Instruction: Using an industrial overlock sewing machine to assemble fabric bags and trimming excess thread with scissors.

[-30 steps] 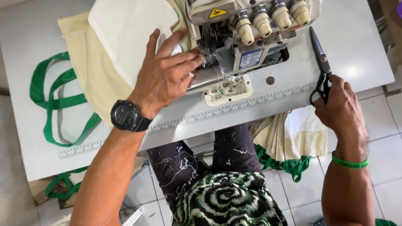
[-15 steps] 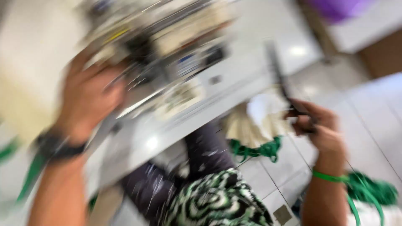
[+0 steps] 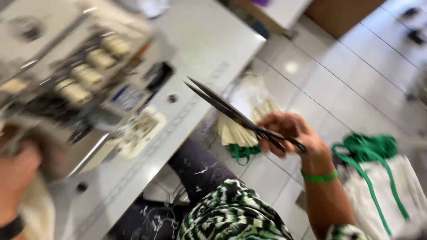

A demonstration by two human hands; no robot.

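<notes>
— What's in front of you?

— A white work table [image 3: 213, 49] with a sewing machine [image 3: 75, 93] on it, pale floor tiles [image 3: 338, 84] to the right, and a white bag with green straps [image 3: 382, 186] lying on them.

— And your hands?

— My right hand [image 3: 291, 133] is curled tight around the handles of black scissors [image 3: 240, 116], blades slightly parted, held in the air off the table's edge. My left hand [image 3: 15, 178] is at the machine's left side; too blurred to tell its grip.

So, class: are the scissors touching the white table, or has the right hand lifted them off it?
Apart. The head view shows the right hand holding the scissors in the air beyond the white table edge, blades slightly parted above the floor.
</notes>
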